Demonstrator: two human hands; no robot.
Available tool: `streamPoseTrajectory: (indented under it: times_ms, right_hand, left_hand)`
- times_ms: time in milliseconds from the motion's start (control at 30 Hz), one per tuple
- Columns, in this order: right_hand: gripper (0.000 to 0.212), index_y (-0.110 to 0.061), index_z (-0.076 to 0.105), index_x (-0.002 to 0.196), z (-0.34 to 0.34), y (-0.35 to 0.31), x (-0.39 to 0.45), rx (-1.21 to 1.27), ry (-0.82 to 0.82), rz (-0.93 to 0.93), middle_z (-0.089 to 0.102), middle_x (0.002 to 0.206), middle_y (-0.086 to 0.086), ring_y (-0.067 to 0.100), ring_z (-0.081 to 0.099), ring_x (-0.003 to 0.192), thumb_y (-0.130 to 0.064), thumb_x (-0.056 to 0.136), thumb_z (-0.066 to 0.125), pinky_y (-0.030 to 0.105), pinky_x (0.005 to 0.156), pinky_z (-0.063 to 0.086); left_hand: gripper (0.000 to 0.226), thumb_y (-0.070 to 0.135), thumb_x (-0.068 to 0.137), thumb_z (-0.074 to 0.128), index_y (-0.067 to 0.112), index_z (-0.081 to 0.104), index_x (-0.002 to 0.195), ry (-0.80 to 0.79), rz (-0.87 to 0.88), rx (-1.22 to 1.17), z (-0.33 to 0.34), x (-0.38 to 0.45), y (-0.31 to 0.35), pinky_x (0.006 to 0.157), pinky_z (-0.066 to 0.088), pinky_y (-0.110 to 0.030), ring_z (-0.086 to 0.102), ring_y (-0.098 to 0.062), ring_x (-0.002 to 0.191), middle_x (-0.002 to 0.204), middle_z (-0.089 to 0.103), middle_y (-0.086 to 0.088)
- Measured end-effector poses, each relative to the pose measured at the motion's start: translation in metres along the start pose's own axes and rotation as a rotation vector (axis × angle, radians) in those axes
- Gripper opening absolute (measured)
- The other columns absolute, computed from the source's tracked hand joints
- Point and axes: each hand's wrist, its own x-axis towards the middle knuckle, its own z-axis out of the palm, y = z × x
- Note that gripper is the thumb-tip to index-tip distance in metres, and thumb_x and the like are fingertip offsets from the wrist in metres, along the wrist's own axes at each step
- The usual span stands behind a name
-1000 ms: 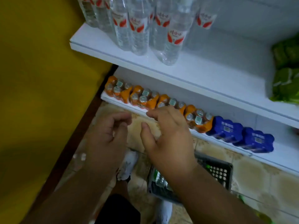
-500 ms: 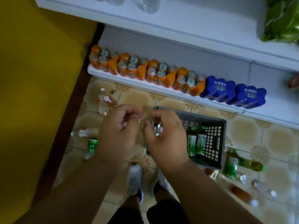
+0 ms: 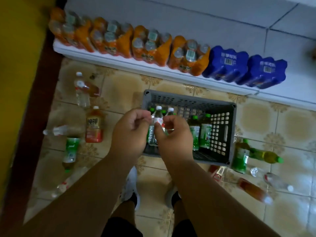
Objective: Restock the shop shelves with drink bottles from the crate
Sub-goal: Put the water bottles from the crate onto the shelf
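A grey plastic crate (image 3: 188, 98) stands on the tiled floor below the low white shelf (image 3: 153, 67). Inside it stand two clear water bottles with white caps (image 3: 158, 115) and several green-label bottles (image 3: 205, 132). My left hand (image 3: 130, 132) and my right hand (image 3: 172, 135) hover side by side over the crate's left half, just above the water bottles. Both hands have loosely curled fingers with the thumbs apart and hold nothing. The hands cover the lower parts of the water bottles.
Orange shrink-wrapped bottle packs (image 3: 150, 45) and two blue packs (image 3: 225, 64) fill the shelf. Loose bottles lie on the floor left of the crate (image 3: 94, 125) and right of it (image 3: 241, 156). A yellow wall (image 3: 17, 82) runs along the left. My shoes (image 3: 130, 185) stand behind the crate.
My view has dropped from the upper shelves to the floor. Both hands have come down from shelf height to just over the crate, and their fingers have curled in.
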Motion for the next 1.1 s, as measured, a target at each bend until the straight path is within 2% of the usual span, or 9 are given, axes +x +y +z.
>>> streamPoseTrajectory:
  times_ms: [300,400,467,533,700,767,867,1000,1100]
  right_hand:
    - [0.061,-0.022,0.049,0.134,0.043,0.206,0.103,-0.294,-0.326,0.315,0.053,0.132,0.005,0.024,0.060,0.110,-0.053,0.086,0.070,0.040,0.089,0.055]
    - [0.075,-0.018,0.038,0.144,0.069,0.249,0.132,-0.330,-0.375,0.416,0.049,0.141,0.012,0.030,0.056,0.120,-0.055,0.087,0.069,0.042,0.093,0.054]
    - [0.080,-0.017,0.033,0.146,0.088,0.270,0.150,-0.330,-0.413,0.479,0.049,0.140,0.016,0.030,0.057,0.119,-0.058,0.087,0.068,0.035,0.088,0.052]
    - [0.075,-0.017,0.039,0.141,0.104,0.282,0.165,-0.263,-0.412,0.510,0.055,0.130,0.012,0.025,0.062,0.108,-0.056,0.085,0.071,0.038,0.086,0.056]
    - [0.073,-0.018,0.044,0.134,0.129,0.311,0.188,-0.198,-0.317,0.493,0.060,0.125,0.006,0.024,0.064,0.111,-0.048,0.078,0.081,0.044,0.089,0.059]
    - [0.062,-0.024,0.050,0.123,0.124,0.316,0.194,-0.029,-0.310,0.503,0.066,0.114,-0.001,0.016,0.069,0.097,-0.042,0.076,0.084,0.037,0.077,0.063]
    - [0.052,-0.029,0.055,0.112,0.100,0.306,0.189,0.203,-0.323,0.502,0.070,0.099,-0.005,0.008,0.072,0.076,-0.043,0.072,0.086,0.022,0.053,0.056]
    - [0.044,-0.031,0.058,0.110,0.058,0.251,0.154,0.440,-0.323,0.459,0.075,0.091,-0.013,0.008,0.074,0.081,-0.047,0.073,0.076,0.024,0.062,0.057]
    - [0.053,-0.028,0.059,0.117,0.023,0.188,0.121,0.548,-0.306,0.415,0.077,0.100,-0.008,0.009,0.075,0.087,-0.061,0.078,0.073,0.025,0.066,0.061]
  left_hand:
    - [0.017,0.023,0.100,0.060,0.037,0.064,0.110,-0.101,-0.256,0.181,0.148,0.067,-0.152,0.064,0.037,-0.014,0.054,0.008,0.086,0.097,0.058,0.025]
    - [0.023,0.023,0.103,0.055,0.021,0.061,0.125,-0.065,-0.335,0.296,0.168,0.098,-0.193,0.068,0.043,-0.016,0.062,-0.009,0.091,0.109,0.062,0.008]
    - [0.028,0.020,0.102,0.054,0.008,0.062,0.126,0.007,-0.415,0.293,0.176,0.124,-0.221,0.083,0.050,-0.031,0.064,-0.031,0.109,0.122,0.066,-0.012]
    - [0.034,0.026,0.102,0.054,0.007,0.060,0.130,0.041,-0.480,0.284,0.181,0.144,-0.244,0.093,0.052,-0.043,0.062,-0.037,0.116,0.129,0.064,-0.017]
    - [0.066,0.044,0.093,0.069,0.009,0.044,0.143,0.004,-0.573,0.385,0.197,0.170,-0.279,0.066,0.045,-0.027,0.061,-0.035,0.116,0.137,0.059,-0.015]
    - [0.063,0.042,0.090,0.074,0.010,0.050,0.138,0.000,-0.547,0.341,0.195,0.177,-0.283,0.079,0.051,-0.031,0.065,-0.033,0.110,0.133,0.064,-0.013]
    - [0.053,0.052,0.095,0.063,0.018,0.057,0.136,-0.045,-0.552,0.211,0.186,0.166,-0.267,0.076,0.051,-0.031,0.066,-0.022,0.098,0.124,0.068,-0.007]
    - [0.068,0.078,0.085,0.048,0.034,0.057,0.135,-0.186,-0.593,0.057,0.156,0.125,-0.201,0.097,0.051,-0.050,0.067,-0.027,0.108,0.119,0.069,0.000]
    - [0.068,0.083,0.084,0.043,0.032,0.070,0.120,-0.176,-0.604,-0.084,0.126,0.094,-0.134,0.089,0.056,-0.049,0.074,-0.029,0.098,0.109,0.077,-0.003]
